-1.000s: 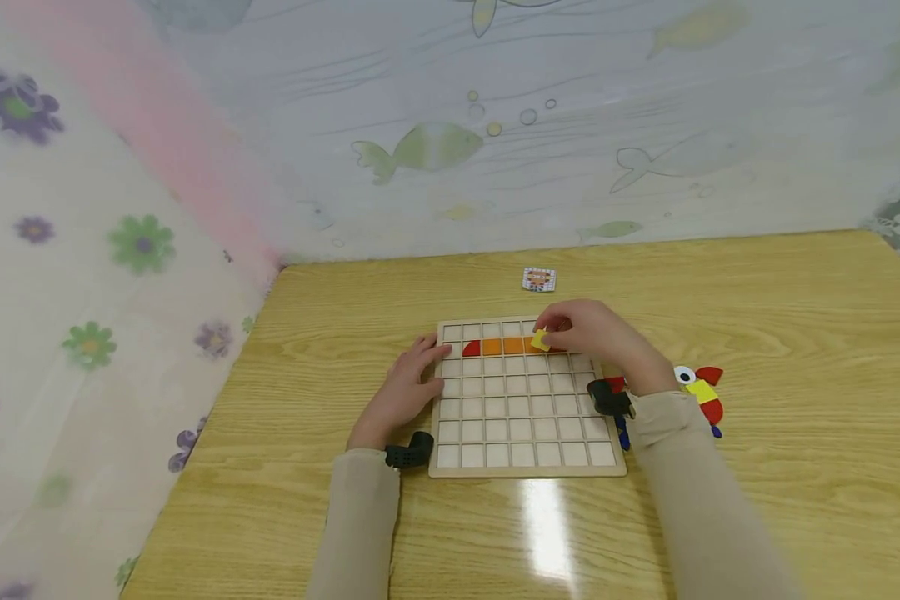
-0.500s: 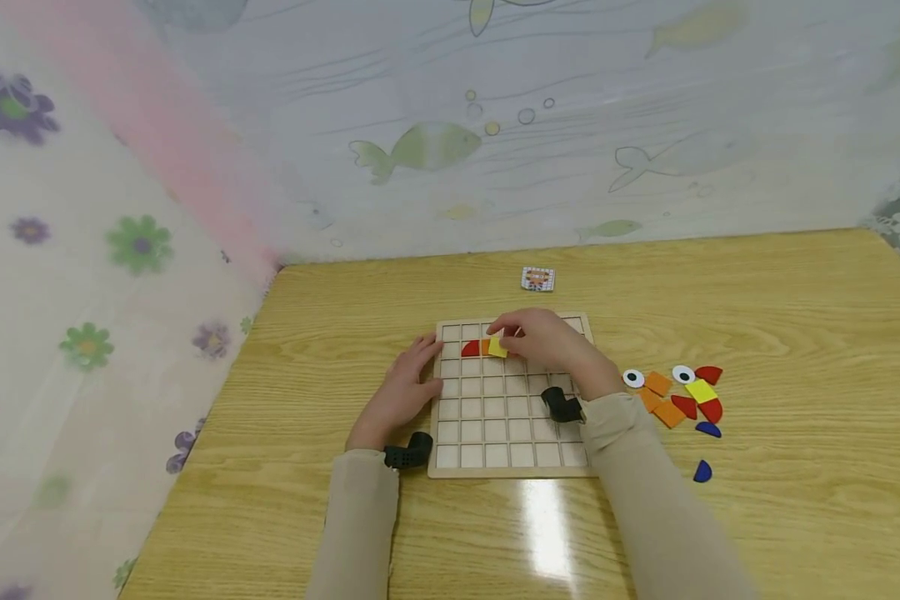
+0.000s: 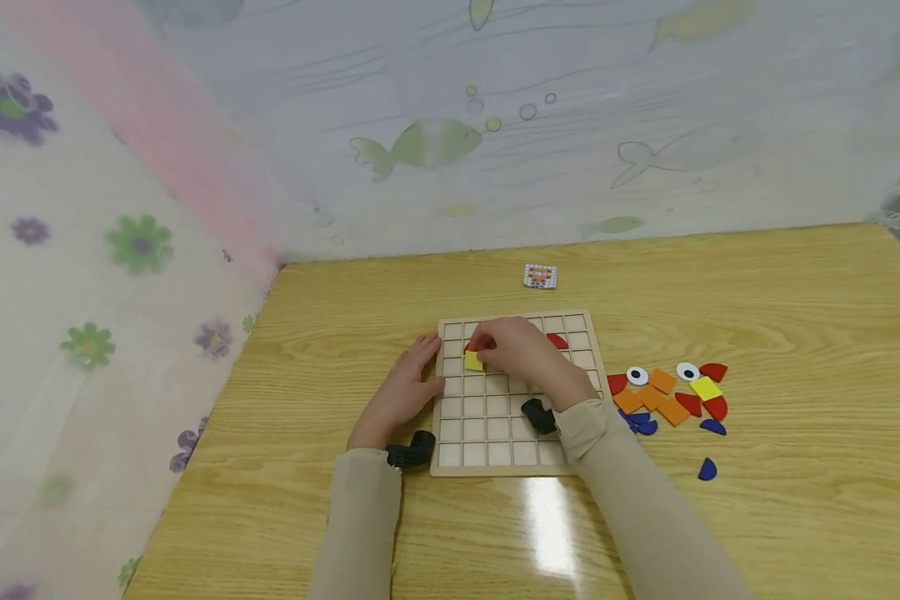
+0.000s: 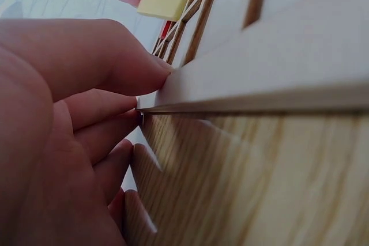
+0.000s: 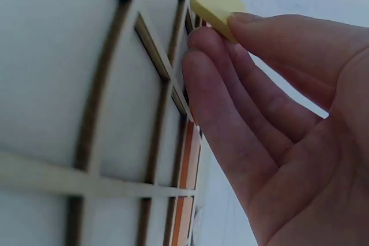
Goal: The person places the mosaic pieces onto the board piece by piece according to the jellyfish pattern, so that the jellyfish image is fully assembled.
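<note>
Thumb and fingers of my right hand (image 3: 521, 354) pinch a small yellow square tile (image 3: 474, 361) over the left part of the wooden grid board (image 3: 498, 454). In the right wrist view the yellow tile (image 5: 216, 4) is tilted above the cells, and orange tiles (image 5: 190, 148) sit in a row of the board. A red quarter-round piece (image 3: 557, 341) lies at that row's right end; my right hand hides the middle of the row. My left hand (image 3: 401, 392) rests at the board's left edge, with thumb (image 4: 144, 70) and fingertips touching the rim.
Right of the board lie loose pieces: orange squares (image 3: 672, 410), red pieces (image 3: 715, 407), blue pieces (image 3: 708, 469), a yellow tile (image 3: 706, 387) and two eye discs (image 3: 687, 372). A small pattern card (image 3: 540, 277) lies behind the board. Walls stand behind and at left.
My right hand has carried the yellow tile leftward along the row, then slightly nearer, uncovering the loose pieces at right. My left hand stays at the board's edge.
</note>
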Demonstrator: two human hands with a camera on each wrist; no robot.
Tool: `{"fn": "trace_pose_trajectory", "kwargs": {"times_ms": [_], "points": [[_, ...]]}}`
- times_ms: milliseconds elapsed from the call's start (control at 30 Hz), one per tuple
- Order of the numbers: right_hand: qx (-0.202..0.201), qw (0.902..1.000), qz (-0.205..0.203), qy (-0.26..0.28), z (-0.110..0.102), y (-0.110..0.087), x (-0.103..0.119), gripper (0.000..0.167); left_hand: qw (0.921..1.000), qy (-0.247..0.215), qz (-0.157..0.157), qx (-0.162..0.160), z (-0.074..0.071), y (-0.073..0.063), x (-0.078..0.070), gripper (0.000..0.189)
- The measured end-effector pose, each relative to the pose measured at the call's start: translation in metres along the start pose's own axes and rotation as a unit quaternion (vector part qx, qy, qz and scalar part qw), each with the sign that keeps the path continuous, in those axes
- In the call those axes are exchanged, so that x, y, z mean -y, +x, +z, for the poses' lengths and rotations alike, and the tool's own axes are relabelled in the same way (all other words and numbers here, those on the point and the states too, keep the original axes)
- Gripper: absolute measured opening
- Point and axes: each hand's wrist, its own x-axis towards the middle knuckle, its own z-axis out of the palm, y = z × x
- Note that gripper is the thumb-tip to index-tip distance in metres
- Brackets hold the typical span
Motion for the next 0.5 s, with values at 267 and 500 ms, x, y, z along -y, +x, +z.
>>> {"fn": "trace_pose_trajectory", "kwargs": {"times_ms": [267,500], "points": [[-0.011,0.9997,-0.008,-0.021,0.0046,0.0003,0.0013,0.012,0.9999,0.002,-0.014,0.003,0.0001,0.0004,-0.0013,0.06],[-0.023,0.9986,-0.02,-0.044,0.0093,0.0006,0.0016,0.013,0.9999,-0.001,-0.014,0.005,-0.0001,-0.0002,-0.0006,0.06]]}}
